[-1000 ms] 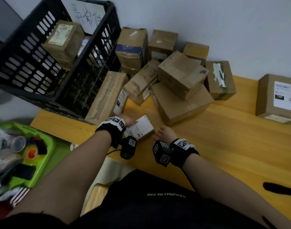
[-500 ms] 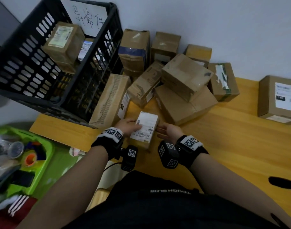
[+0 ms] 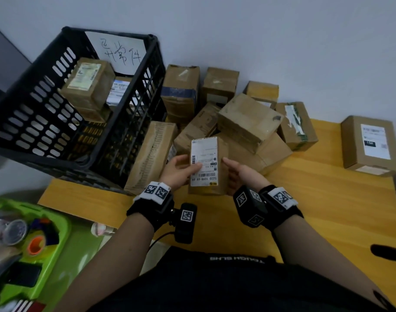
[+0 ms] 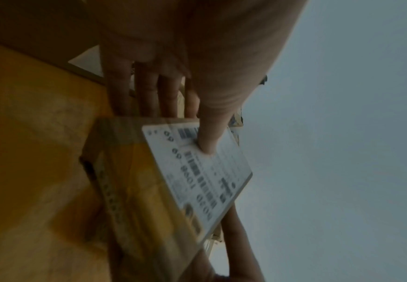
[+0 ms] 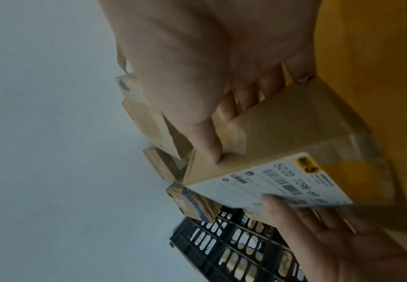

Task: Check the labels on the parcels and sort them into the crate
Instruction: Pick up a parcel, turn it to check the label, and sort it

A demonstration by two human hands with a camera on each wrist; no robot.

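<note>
Thumbs of left hand and right hand clamp the labelled parcel between them.

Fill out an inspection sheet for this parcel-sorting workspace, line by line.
Surface: yellow wooden table, parcels heaped at its far side.
Job's things: small labelled cardboard parcel held up, label facing the person; black slotted plastic crate holds labelled parcels.
Clutter: green plastic tray of odds and ends, beside the table.
Grippers: left hand and right hand grip the parcel's sides.
Cables: thin black cable at the left wrist camera.
Surroundings: plain grey wall.
</note>
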